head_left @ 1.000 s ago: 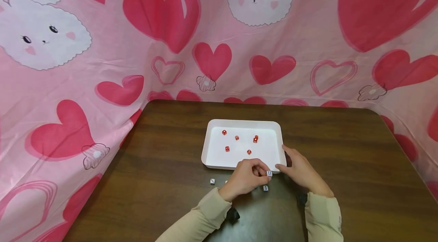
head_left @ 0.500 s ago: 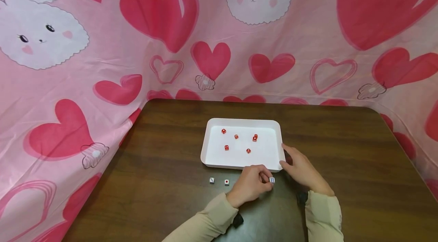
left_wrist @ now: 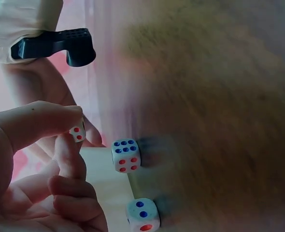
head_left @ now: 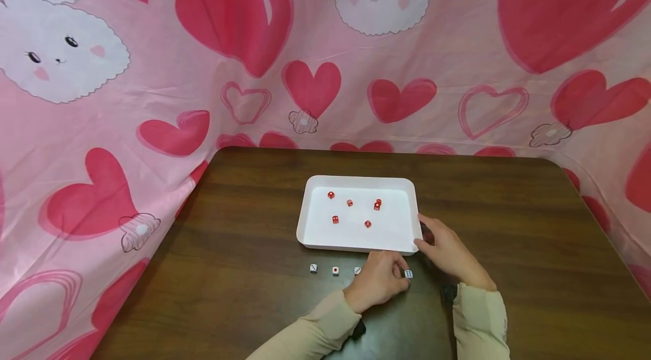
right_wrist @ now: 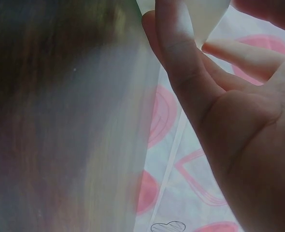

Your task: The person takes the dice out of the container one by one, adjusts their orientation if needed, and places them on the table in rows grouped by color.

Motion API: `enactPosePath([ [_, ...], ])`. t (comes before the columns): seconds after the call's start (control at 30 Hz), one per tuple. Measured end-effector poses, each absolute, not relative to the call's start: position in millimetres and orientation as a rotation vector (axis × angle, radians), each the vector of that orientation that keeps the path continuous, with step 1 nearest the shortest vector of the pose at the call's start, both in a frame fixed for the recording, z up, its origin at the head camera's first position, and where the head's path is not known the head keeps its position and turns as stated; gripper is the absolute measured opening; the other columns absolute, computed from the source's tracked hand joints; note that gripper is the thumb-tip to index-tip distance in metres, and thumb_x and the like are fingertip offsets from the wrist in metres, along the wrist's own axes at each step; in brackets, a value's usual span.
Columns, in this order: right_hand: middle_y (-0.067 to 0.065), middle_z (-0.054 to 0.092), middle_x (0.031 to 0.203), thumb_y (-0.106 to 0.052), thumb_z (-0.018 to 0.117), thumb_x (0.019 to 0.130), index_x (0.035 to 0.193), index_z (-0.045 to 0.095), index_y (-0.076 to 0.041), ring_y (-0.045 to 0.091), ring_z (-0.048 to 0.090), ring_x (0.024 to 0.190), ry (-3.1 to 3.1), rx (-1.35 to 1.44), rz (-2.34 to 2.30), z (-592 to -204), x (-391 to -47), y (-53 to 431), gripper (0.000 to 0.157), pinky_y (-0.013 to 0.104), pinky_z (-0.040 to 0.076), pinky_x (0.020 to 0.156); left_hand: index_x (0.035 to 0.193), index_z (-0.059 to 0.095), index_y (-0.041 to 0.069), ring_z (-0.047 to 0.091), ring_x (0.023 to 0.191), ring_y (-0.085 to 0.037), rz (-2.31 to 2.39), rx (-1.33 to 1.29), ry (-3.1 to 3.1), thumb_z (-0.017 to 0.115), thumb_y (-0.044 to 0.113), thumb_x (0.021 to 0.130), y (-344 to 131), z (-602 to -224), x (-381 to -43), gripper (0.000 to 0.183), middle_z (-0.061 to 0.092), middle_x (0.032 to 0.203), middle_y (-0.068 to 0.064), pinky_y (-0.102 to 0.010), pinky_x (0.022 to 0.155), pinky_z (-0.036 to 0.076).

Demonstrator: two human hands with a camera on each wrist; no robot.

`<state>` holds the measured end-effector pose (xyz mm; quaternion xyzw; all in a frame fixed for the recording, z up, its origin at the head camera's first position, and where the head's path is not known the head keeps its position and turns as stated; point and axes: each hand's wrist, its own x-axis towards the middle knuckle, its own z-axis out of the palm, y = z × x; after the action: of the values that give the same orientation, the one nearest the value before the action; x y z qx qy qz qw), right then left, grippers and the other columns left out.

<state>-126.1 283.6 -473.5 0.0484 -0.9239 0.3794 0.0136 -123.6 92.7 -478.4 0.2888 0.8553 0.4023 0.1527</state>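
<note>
In the head view, a white tray [head_left: 391, 242] stands mid-table with several red dice [head_left: 335, 220] in it. My left hand [head_left: 378, 278] is in front of its near edge, thumb and forefinger pinching a white die [head_left: 409, 274] with blue six pips showing. The left wrist view shows this held die [left_wrist: 78, 131] from its red-pip side, with two more white dice [left_wrist: 126, 155] beyond the fingers. My right hand [head_left: 450, 252] grips the tray's near right corner, thumb at the front and fingers along the side.
Left of my left hand, white dice [head_left: 335, 271] form a row before the tray, one partly covered by the hand. The brown wooden table [head_left: 244, 269] ends at a pink heart-patterned cloth [head_left: 325, 94] behind and at both sides.
My left hand has moved right and toward me from the tray's near edge with the die, uncovering white dice on its left. The right hand stays at the tray corner.
</note>
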Motion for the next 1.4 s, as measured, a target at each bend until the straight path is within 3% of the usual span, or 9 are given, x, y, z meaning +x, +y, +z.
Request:
enactPosePath([
  [0.63,0.029,0.057,0.117,-0.003,0.069,0.085,0.138,0.04,0.015,0.031,0.065,0.092,-2.903,0.14,1.179,-473.1,-126.5,283.6,0.062,0.044,0.055,0.078,0.08,0.07,0.015,0.046,0.048,0.0,0.927,0.862,2.579,0.077,0.012,0.076,100.3,-482.1,-125.0,0.009,0.053,0.053,0.012,-0.015,0.048,0.036],
  [1.0,0.028,0.056,0.12,-0.007,0.071,0.086,0.139,0.04,0.012,0.03,0.064,0.092,-2.913,0.117,1.205,-471.8,-124.9,283.0,0.064,0.043,0.055,0.078,0.076,0.069,0.019,0.054,0.064,-0.002,0.775,0.947,2.667,0.077,0.015,0.076,104.1,-482.1,-126.1,0.008,0.063,0.075,0.011,-0.015,0.058,0.041],
  [1.4,0.029,0.056,0.12,-0.004,0.071,0.085,0.137,0.042,0.013,0.03,0.065,0.092,-2.894,0.13,1.185,-472.6,-125.8,282.9,0.062,0.041,0.055,0.075,0.074,0.066,0.017,0.052,0.062,-0.003,0.668,0.96,2.683,0.077,0.012,0.076,110.5,-484.2,-128.3,0.013,0.059,0.072,0.01,-0.017,0.054,0.04],
])
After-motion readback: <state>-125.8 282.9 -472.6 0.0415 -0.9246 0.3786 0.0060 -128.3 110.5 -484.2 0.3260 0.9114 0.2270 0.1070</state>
